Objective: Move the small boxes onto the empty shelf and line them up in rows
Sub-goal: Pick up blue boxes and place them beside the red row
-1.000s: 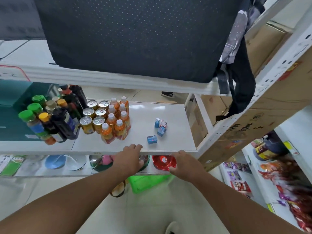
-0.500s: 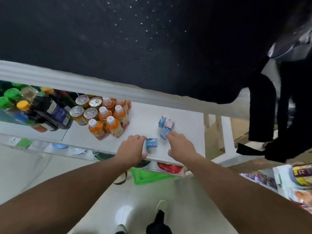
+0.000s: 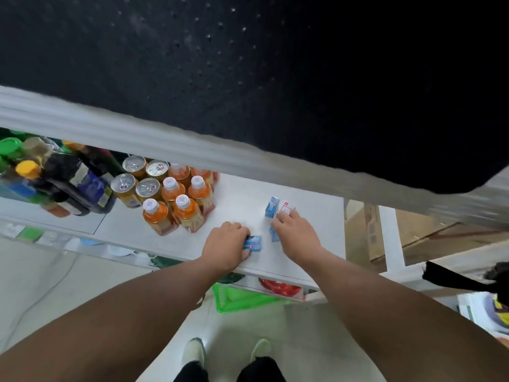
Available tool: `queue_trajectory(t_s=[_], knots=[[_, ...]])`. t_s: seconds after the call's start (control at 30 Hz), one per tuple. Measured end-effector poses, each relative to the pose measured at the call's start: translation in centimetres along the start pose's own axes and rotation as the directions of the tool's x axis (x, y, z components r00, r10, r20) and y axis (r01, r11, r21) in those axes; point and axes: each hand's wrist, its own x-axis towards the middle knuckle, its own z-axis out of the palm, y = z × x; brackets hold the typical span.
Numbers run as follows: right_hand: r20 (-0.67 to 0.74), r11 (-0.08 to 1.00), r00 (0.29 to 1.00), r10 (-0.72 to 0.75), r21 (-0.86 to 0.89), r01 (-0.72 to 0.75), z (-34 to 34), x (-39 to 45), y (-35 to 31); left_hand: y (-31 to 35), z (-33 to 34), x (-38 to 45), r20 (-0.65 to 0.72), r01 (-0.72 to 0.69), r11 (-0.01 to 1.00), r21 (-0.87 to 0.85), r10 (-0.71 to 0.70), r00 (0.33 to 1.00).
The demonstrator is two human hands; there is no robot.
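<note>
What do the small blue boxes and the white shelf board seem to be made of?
Small blue boxes: probably printed cardboard, given sharp folded edges and coloured print. White shelf board: smooth, slightly glossy, with soft reflections; perhaps laminated wood or painted metal, unclear which.

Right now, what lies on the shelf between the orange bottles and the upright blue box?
Nothing: in the head view, the white shelf is bare between the orange bottles and the upright blue box.
</note>
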Motion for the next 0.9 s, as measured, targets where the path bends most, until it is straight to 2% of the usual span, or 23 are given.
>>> queue_trajectory(t_s=[0.1,0.23,0.47,0.63,0.8,0.9], knots=[[-0.01,0.997,0.999,0.047,0.066,-0.046,0.3,-1.3,-0.1,-0.2,-0.5,-0.7,-0.015,0.003,1.0,-0.01,-0.003,1.0],[0.009,0.97,0.993,0.118,0.215,-0.117,-2.6,-3.7,-0.9,-0.2,-3.9,-2.1,-0.034,0.026,0.999,-0.048,-0.028,0.999],[-0.025,0.935,0.976,0.218,0.293,-0.201,-8.7,-6.1,-1.6,0.5,-11.6,-3.9,-0.055,0.0,0.998,-0.064,-0.004,0.998],[-0.036,0.9,0.962,0.272,0.362,-0.241,-8.9,-9.0,-3.6,0.2,-11.6,-6.0,-0.066,-0.054,0.996,-0.072,0.049,0.997],[-0.036,0.842,0.909,0.416,0.393,-0.369,-8.3,-14.2,-6.3,0.3,-10.1,-7.3,-0.055,-0.169,0.985,-0.043,0.167,0.984],[0.01,0.791,0.87,0.492,0.411,-0.452,-7.7,-18.0,-8.5,0.7,-9.3,-7.9,-0.003,-0.26,0.953,-0.153,0.263,0.965]])
